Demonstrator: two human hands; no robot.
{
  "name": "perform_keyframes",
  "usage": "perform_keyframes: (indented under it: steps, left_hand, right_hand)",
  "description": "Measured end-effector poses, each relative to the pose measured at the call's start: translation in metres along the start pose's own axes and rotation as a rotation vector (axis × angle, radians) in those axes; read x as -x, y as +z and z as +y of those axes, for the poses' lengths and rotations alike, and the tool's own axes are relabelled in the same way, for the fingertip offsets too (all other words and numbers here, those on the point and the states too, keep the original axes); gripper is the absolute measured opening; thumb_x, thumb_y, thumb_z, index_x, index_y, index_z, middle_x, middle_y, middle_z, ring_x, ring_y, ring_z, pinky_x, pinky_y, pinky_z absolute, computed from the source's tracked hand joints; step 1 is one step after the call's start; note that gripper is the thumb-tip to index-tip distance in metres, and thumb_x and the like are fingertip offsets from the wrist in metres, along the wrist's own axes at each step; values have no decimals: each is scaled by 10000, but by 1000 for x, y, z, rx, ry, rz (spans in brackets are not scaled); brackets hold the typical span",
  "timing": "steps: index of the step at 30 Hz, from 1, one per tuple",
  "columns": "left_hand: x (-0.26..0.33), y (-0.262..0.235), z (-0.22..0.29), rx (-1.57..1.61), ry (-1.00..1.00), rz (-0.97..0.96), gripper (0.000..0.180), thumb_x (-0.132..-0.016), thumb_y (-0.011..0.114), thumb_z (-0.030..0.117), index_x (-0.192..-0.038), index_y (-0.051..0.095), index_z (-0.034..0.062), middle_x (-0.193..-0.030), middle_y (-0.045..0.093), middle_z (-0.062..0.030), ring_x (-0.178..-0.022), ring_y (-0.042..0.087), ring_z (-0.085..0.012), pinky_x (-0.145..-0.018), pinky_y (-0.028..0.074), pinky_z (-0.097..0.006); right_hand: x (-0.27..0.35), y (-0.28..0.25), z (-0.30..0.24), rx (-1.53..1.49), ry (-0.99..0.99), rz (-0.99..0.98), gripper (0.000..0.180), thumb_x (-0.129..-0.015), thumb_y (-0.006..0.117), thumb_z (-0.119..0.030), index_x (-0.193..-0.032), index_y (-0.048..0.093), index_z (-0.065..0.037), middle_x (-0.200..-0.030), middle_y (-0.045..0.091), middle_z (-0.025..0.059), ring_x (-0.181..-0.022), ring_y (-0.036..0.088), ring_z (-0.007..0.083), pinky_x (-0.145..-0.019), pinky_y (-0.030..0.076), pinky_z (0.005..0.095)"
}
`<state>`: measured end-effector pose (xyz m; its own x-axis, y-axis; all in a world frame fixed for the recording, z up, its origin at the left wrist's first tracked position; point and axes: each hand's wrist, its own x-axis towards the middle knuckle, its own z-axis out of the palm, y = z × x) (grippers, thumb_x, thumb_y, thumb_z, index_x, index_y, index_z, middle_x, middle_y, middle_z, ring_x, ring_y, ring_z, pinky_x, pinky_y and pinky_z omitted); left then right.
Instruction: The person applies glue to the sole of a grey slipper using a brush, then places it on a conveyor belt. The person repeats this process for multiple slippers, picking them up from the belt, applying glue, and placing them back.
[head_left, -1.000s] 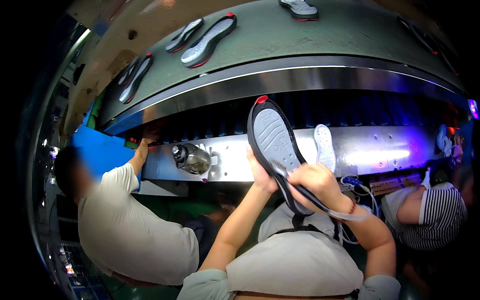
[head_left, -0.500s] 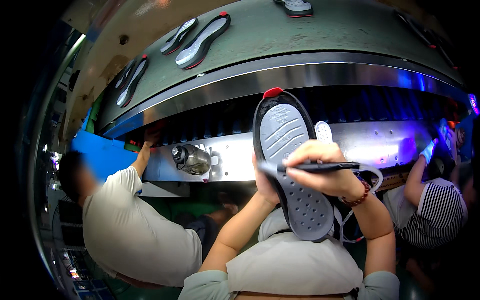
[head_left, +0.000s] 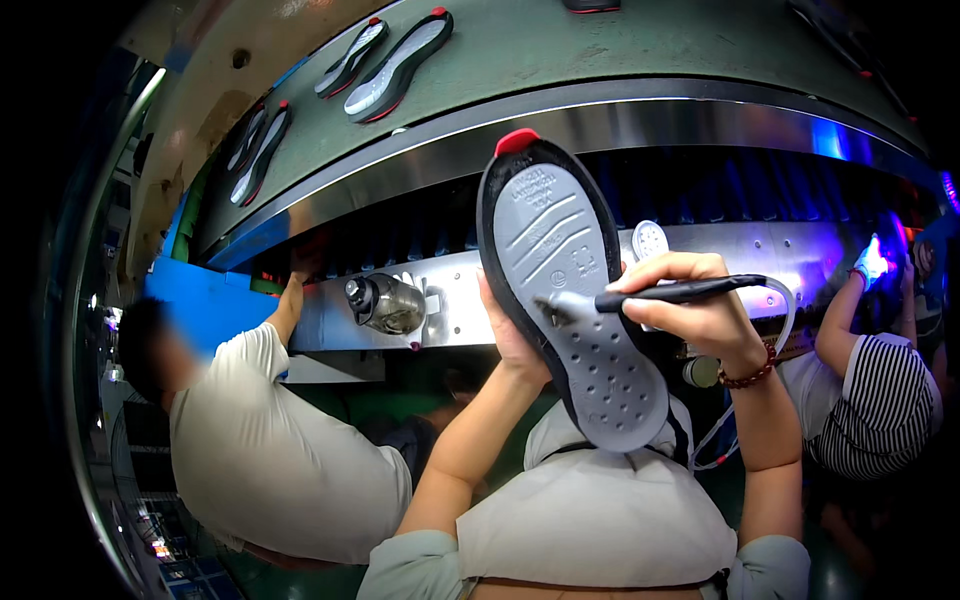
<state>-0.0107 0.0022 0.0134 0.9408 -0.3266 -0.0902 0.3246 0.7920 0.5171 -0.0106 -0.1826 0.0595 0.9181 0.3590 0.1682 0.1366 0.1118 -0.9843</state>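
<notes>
My left hand (head_left: 515, 335) grips a shoe sole (head_left: 552, 235) by its left edge, tilted up before me. The sole is grey inside with a black rim, a red tip at the far end, grooves above and round dimples below. In my right hand (head_left: 715, 320) is a black-handled brush (head_left: 690, 291), pinched between thumb and fingers. A pale hose (head_left: 789, 312) runs from its rear end. The brush's bristles lie on the middle of the sole, slightly blurred. My left fingers behind the sole are hidden.
Beyond a metal rail (head_left: 640, 97), a green belt (head_left: 650, 50) carries several soles (head_left: 400, 65). A clear bottle (head_left: 400, 305) and a small white perforated disc (head_left: 650, 240) are on the metal ledge (head_left: 465, 300). One person (head_left: 290, 450) sits left, another (head_left: 870, 410) right.
The sole has shifted up and slightly left in the view. The brush has moved from the sole's left edge to its middle, and my right hand has moved slightly right.
</notes>
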Motion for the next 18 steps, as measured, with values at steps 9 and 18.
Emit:
perform_keyframes:
  steps: [9,18]
  left_hand:
    - [-18,3,19,2,149,-221,961,-682,360,751,-1313,219,41,-1233,339,-290,-1065,444,-396,-867,414,-480]
    - [-24,3,34,47,218,-258,991,-666,423,734,-1304,202,8,-1238,328,-265,-1069,430,-367,-882,402,-452]
  right_hand:
    - [18,2,10,-136,18,-54,155,-709,647,2,-862,626,5,-885,624,100,-778,597,139,-712,470,237]
    - [28,0,12,-84,-84,-68,140,-706,619,23,-846,608,16,-897,621,158,-797,590,163,-717,463,241]
